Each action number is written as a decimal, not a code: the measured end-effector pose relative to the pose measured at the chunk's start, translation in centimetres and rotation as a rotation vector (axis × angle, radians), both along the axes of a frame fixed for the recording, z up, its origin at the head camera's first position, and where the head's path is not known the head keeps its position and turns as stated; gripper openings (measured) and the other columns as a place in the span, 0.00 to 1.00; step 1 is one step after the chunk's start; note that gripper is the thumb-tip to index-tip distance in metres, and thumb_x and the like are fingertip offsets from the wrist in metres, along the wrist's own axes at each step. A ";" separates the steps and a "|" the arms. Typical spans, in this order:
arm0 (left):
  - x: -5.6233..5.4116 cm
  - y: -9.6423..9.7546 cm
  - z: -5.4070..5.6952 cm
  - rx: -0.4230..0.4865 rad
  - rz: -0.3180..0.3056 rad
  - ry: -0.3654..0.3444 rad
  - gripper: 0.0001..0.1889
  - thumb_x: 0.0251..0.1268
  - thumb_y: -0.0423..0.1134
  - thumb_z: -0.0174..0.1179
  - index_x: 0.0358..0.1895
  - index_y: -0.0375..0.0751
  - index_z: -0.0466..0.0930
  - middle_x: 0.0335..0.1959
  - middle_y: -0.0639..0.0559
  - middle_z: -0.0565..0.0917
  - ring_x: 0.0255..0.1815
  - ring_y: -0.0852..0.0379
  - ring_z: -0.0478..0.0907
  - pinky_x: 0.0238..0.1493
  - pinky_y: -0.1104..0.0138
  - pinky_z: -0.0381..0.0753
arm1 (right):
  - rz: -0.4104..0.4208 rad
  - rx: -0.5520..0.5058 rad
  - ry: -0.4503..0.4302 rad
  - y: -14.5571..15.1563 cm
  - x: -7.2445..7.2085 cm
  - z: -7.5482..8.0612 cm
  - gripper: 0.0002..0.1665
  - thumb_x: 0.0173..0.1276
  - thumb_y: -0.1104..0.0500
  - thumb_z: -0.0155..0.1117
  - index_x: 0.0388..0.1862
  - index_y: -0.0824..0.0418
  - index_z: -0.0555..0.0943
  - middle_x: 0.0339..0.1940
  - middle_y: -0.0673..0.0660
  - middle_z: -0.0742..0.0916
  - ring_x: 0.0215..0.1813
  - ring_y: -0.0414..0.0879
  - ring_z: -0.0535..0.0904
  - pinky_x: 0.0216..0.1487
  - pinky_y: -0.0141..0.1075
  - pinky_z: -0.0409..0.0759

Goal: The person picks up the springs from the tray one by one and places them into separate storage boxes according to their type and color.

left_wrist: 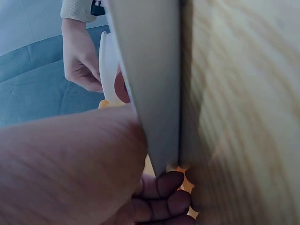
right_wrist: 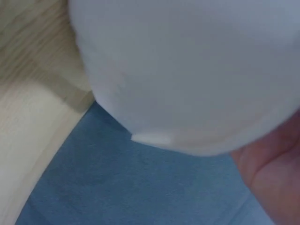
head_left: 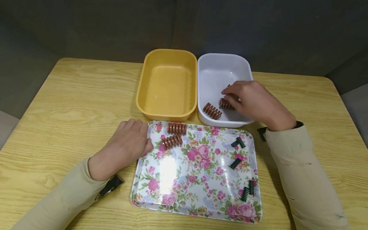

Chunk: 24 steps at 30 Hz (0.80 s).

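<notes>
My right hand [head_left: 233, 95] reaches into the white bin [head_left: 218, 68], and its fingertips pinch a brown spring [head_left: 225, 104] near the bin floor. A second brown spring [head_left: 212, 111] lies beside it. In the right wrist view only the white bin wall [right_wrist: 187, 70] and part of my right hand [right_wrist: 272, 173] show. My left hand [head_left: 135, 138] rests on the table, fingers loosely curled, thumb against the left edge of the floral tray [head_left: 172, 188]. Two brown springs [head_left: 176, 128] lie at the tray's far left. Several dark green springs [head_left: 235, 163] lie on its right side.
A yellow bin [head_left: 168, 56] stands just left of the white one, nothing in it. The wooden table [head_left: 72, 92] runs out on both sides. The left wrist view shows the tray edge [left_wrist: 154, 93] close up, my left fingers [left_wrist: 164, 187] beside it, and the right hand [left_wrist: 79, 61] beyond.
</notes>
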<state>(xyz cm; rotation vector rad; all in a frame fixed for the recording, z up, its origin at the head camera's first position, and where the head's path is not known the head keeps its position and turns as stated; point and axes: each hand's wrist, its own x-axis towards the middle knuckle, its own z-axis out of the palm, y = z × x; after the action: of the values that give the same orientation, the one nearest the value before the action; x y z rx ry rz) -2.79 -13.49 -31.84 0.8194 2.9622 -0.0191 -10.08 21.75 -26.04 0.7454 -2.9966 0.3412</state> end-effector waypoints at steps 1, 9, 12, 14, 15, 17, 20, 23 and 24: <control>0.0 0.0 0.0 0.000 0.001 -0.003 0.12 0.68 0.43 0.50 0.33 0.38 0.65 0.30 0.47 0.68 0.37 0.48 0.64 0.48 0.54 0.69 | 0.005 -0.003 0.009 -0.1 0.1 0.1 0.14 0.68 0.62 0.70 0.51 0.65 0.89 0.45 0.63 0.92 0.42 0.52 0.88 0.50 0.53 0.87; -0.1 0.1 -0.1 0.013 0.002 0.003 0.12 0.68 0.43 0.50 0.33 0.38 0.65 0.30 0.46 0.68 0.37 0.47 0.65 0.49 0.54 0.69 | 0.065 -0.026 0.083 -0.6 1.0 0.8 0.12 0.69 0.62 0.68 0.48 0.65 0.89 0.45 0.61 0.92 0.43 0.51 0.88 0.48 0.51 0.87; -0.2 0.1 -0.2 0.013 0.003 0.005 0.12 0.68 0.43 0.50 0.33 0.38 0.65 0.30 0.46 0.68 0.37 0.47 0.65 0.49 0.54 0.69 | 0.084 -0.036 0.105 -0.9 1.4 1.3 0.12 0.70 0.62 0.68 0.49 0.65 0.89 0.46 0.61 0.92 0.43 0.51 0.88 0.46 0.50 0.87; -0.2 0.1 -0.2 0.014 0.002 0.006 0.12 0.68 0.43 0.50 0.33 0.38 0.65 0.30 0.46 0.68 0.37 0.47 0.64 0.49 0.54 0.69 | 0.094 -0.039 0.120 -1.1 1.8 1.6 0.11 0.70 0.62 0.67 0.49 0.64 0.89 0.44 0.60 0.92 0.41 0.49 0.88 0.44 0.48 0.87; -0.2 0.1 -0.2 0.014 0.001 0.009 0.12 0.68 0.43 0.50 0.33 0.38 0.65 0.30 0.46 0.68 0.37 0.47 0.64 0.48 0.54 0.69 | 0.101 -0.039 0.130 -1.3 1.9 1.7 0.11 0.70 0.62 0.67 0.48 0.64 0.89 0.43 0.59 0.92 0.39 0.48 0.87 0.42 0.47 0.86; -0.2 0.1 -0.3 0.023 -0.008 0.029 0.12 0.67 0.43 0.51 0.33 0.37 0.65 0.29 0.46 0.68 0.36 0.47 0.65 0.47 0.54 0.69 | 0.114 -0.033 0.149 -1.6 2.3 2.0 0.10 0.70 0.61 0.68 0.47 0.63 0.89 0.41 0.58 0.92 0.35 0.46 0.85 0.39 0.44 0.84; -0.1 0.0 -0.4 0.038 -0.027 0.071 0.12 0.66 0.42 0.53 0.32 0.37 0.65 0.28 0.46 0.68 0.34 0.47 0.64 0.45 0.55 0.69 | 0.146 -0.035 0.173 -2.2 2.9 2.3 0.10 0.71 0.60 0.68 0.46 0.62 0.89 0.38 0.57 0.92 0.33 0.45 0.83 0.37 0.43 0.83; -0.1 0.0 -0.5 0.049 -0.039 0.097 0.12 0.65 0.42 0.53 0.31 0.37 0.65 0.27 0.47 0.68 0.33 0.48 0.64 0.44 0.56 0.69 | 0.180 -0.045 0.188 -2.8 3.4 2.5 0.10 0.71 0.59 0.68 0.46 0.61 0.89 0.38 0.57 0.92 0.35 0.45 0.84 0.40 0.45 0.85; -0.1 -0.1 -0.5 0.050 -0.040 0.099 0.12 0.65 0.42 0.53 0.31 0.38 0.64 0.27 0.47 0.67 0.33 0.48 0.64 0.44 0.56 0.69 | 0.190 -0.051 0.189 -3.0 3.6 2.6 0.10 0.71 0.59 0.68 0.46 0.62 0.89 0.38 0.57 0.92 0.35 0.46 0.84 0.40 0.45 0.85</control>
<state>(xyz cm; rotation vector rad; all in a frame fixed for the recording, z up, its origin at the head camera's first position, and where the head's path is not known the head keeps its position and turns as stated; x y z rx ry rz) -2.88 -13.55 -32.33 0.9098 3.0500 0.0128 -6.47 18.77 -23.46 0.9997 -2.7378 0.3314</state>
